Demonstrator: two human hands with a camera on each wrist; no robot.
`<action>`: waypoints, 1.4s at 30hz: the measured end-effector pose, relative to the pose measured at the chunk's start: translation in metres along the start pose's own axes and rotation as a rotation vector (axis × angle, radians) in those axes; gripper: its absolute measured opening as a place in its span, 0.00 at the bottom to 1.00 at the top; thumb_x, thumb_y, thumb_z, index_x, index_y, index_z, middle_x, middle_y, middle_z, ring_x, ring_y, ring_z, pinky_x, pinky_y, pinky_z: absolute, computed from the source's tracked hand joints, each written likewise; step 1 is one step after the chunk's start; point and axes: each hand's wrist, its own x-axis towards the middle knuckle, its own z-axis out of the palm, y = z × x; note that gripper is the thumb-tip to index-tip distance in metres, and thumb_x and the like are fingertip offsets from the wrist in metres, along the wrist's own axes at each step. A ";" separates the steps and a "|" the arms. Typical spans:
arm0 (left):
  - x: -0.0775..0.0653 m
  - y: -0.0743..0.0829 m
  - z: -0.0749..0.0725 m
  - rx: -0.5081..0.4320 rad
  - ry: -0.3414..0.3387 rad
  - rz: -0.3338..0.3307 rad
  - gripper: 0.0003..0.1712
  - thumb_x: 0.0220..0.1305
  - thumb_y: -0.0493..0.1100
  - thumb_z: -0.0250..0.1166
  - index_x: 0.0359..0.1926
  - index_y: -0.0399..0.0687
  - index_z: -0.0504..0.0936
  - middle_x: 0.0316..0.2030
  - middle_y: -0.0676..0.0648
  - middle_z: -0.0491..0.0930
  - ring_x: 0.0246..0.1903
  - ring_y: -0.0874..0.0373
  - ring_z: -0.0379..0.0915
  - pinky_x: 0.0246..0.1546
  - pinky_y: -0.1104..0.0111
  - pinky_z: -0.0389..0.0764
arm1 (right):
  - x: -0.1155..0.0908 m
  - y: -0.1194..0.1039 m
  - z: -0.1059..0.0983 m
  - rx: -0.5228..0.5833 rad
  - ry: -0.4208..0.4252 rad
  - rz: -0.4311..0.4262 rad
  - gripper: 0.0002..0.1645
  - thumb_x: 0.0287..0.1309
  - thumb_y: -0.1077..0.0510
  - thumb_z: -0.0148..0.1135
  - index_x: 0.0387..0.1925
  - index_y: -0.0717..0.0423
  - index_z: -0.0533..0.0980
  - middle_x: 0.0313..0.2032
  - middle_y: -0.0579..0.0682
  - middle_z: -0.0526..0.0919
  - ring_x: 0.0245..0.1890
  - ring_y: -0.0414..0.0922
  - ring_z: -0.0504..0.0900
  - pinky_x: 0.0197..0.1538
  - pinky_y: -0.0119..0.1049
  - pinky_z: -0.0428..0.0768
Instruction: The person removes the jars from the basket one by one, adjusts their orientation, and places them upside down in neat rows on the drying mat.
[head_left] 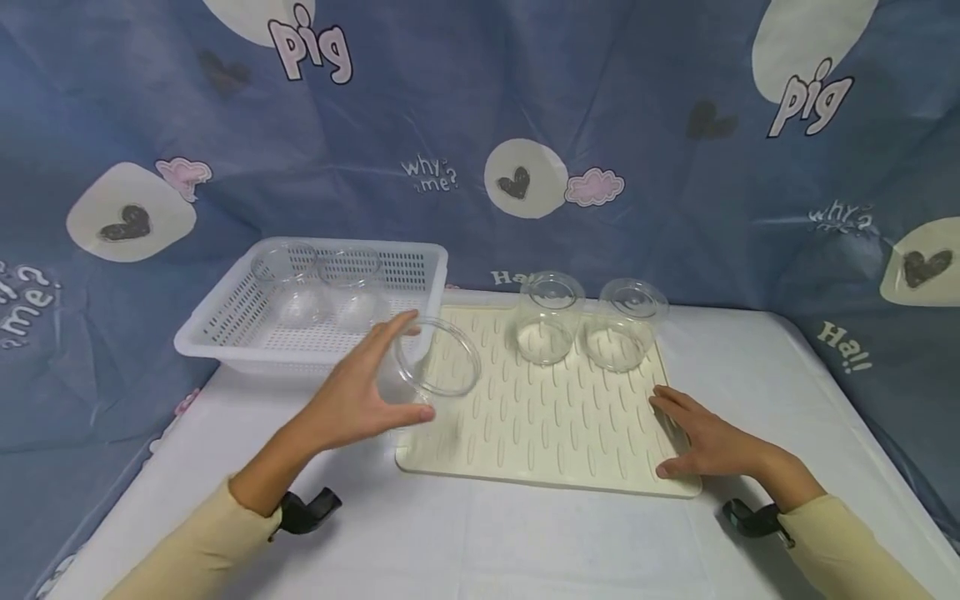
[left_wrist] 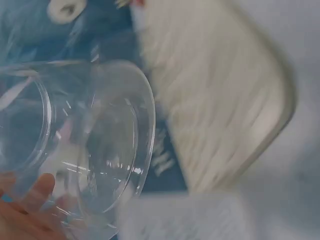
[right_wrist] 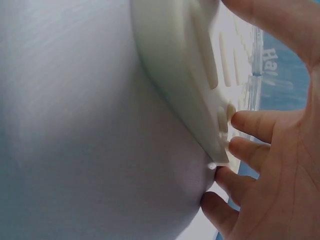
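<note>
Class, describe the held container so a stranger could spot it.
On the white table, find the cream ridged mat. By its left edge, the left hand grips a clear container. Similar containers sit on the mat or in the white basket; only this one is held.

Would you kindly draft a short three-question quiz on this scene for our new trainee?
1. How many clear cups are inside the white basket?
2. True or false: the right hand is holding a cup.
3. Fill in: two further cups stand on the cream ____.

Key: 1. Two. 2. False; the left hand holds the tilted cup, while the right hand is at the mat's right edge. 3. Mat.
</note>
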 end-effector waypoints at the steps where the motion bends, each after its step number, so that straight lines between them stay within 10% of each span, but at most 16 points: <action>1: 0.001 0.001 0.009 0.012 -0.030 0.008 0.64 0.44 0.58 0.79 0.77 0.64 0.51 0.70 0.47 0.67 0.70 0.45 0.63 0.64 0.38 0.68 | 0.000 0.000 0.000 -0.001 0.000 0.007 0.65 0.41 0.43 0.80 0.71 0.72 0.57 0.72 0.73 0.53 0.70 0.74 0.56 0.63 0.70 0.66; 7: 0.007 0.006 0.044 -0.029 -0.134 0.001 0.64 0.43 0.59 0.79 0.77 0.60 0.52 0.70 0.49 0.66 0.67 0.46 0.68 0.63 0.43 0.72 | -0.002 0.001 0.002 0.011 0.004 0.042 0.65 0.40 0.42 0.79 0.71 0.71 0.57 0.72 0.72 0.52 0.70 0.73 0.55 0.64 0.71 0.64; 24: 0.008 0.004 0.066 -0.032 -0.167 0.002 0.61 0.44 0.59 0.79 0.75 0.56 0.56 0.71 0.48 0.65 0.70 0.47 0.65 0.65 0.45 0.71 | -0.020 -0.013 -0.029 -0.027 -0.010 0.040 0.50 0.55 0.44 0.71 0.70 0.67 0.61 0.69 0.72 0.64 0.68 0.71 0.63 0.63 0.68 0.67; 42: 0.012 0.011 0.082 -0.029 -0.187 -0.027 0.58 0.42 0.61 0.79 0.73 0.56 0.62 0.68 0.55 0.70 0.65 0.52 0.70 0.65 0.51 0.72 | 0.025 -0.098 -0.024 -0.100 0.143 -0.320 0.44 0.53 0.51 0.73 0.69 0.56 0.67 0.67 0.51 0.73 0.69 0.53 0.71 0.68 0.54 0.71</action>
